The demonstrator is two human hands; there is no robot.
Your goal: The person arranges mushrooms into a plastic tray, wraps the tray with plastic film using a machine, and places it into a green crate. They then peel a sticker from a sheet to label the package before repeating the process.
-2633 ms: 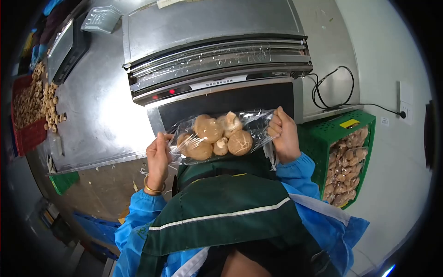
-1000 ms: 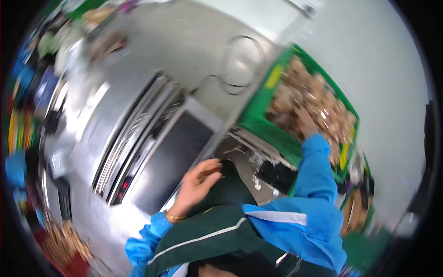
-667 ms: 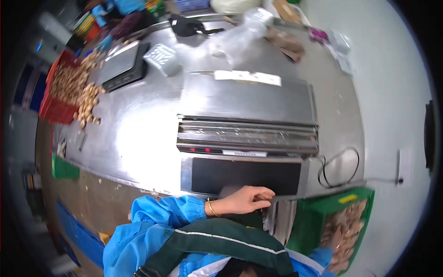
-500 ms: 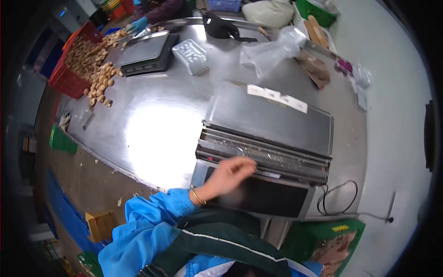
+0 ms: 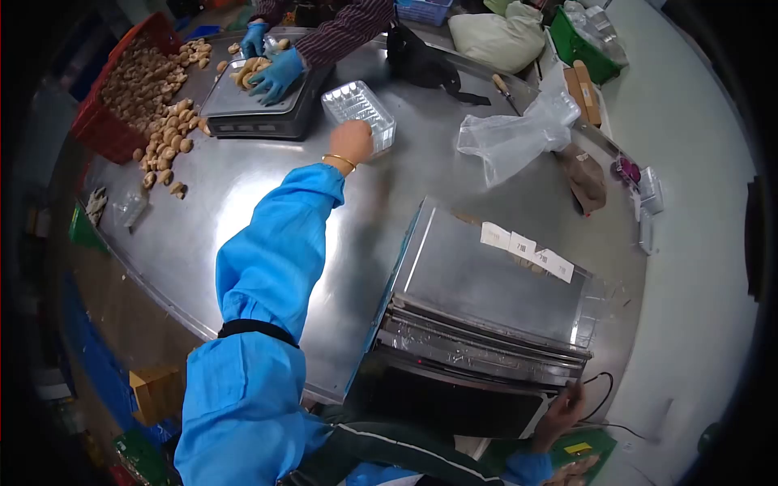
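My left hand reaches across the metal table to a clear plastic tray, its fingers closed at the tray's near edge. The tray stands right of a dark weighing scale. At the lower right, my right hand is by the near right corner of a wrapping machine; its fingers are dim and partly hidden. Paper labels lie on the machine's top plate.
Across the table, a co-worker's blue-gloved hands hold mushrooms on the scale. A red crate spills mushrooms at the left. Black bag, plastic bags, a knife and a brown cloth lie farther back.
My left hand has moved from above the machine's front panel to the clear tray. My right hand has come into view. The co-worker's gloved hands are now over the scale. The view has shifted.
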